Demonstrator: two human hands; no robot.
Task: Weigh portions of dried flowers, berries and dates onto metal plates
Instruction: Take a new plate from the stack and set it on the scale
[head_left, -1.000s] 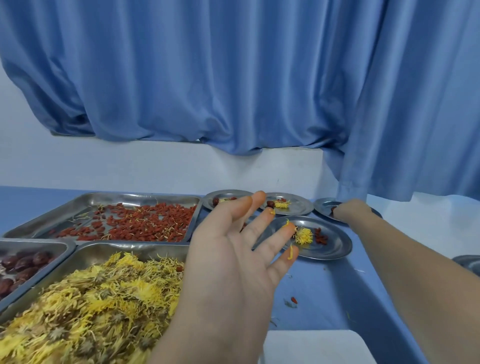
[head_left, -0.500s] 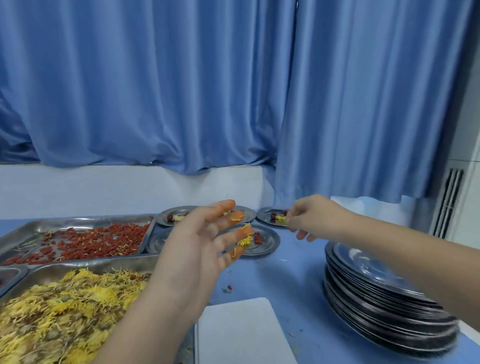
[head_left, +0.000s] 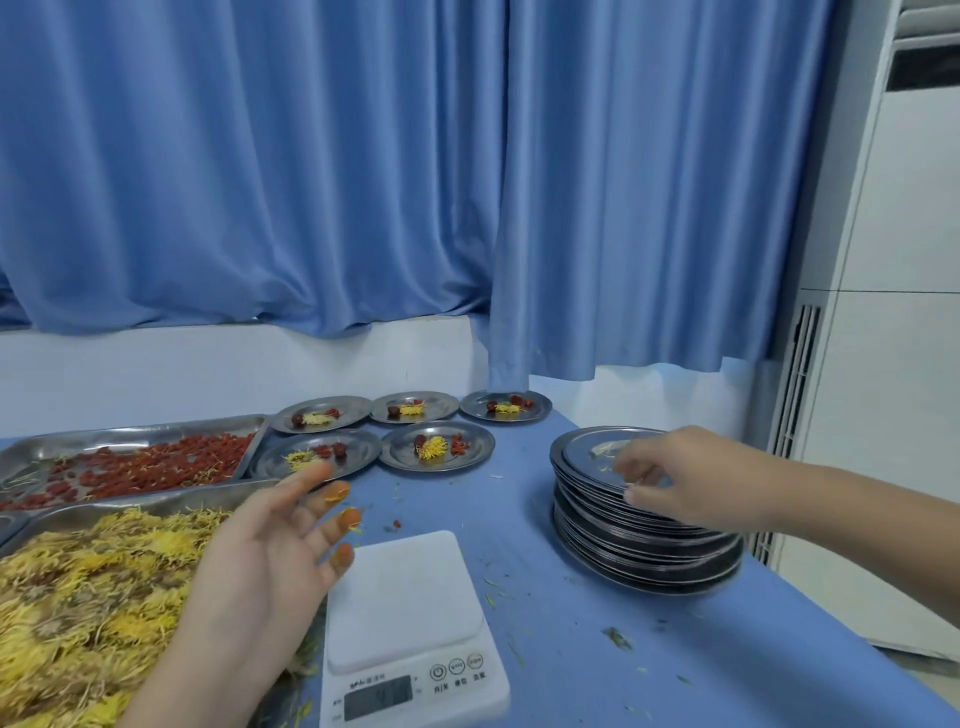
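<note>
My left hand (head_left: 270, 551) hangs spread at lower centre, fingertips (head_left: 343, 552) stained orange, between the tray of yellow flowers (head_left: 78, 587) at lower left and the white scale (head_left: 410, 623). At right, my right hand (head_left: 670, 475) rests curled fingers on the stack of plates (head_left: 644, 551); blur hides any grip.

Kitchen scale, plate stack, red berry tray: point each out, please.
kitchen scale (head_left: 400, 592), head view, white weighing platform.
stack of metal plates (head_left: 623, 548), head view, front rim edges.
tray of red berries (head_left: 135, 434), head view, far rim.
</note>
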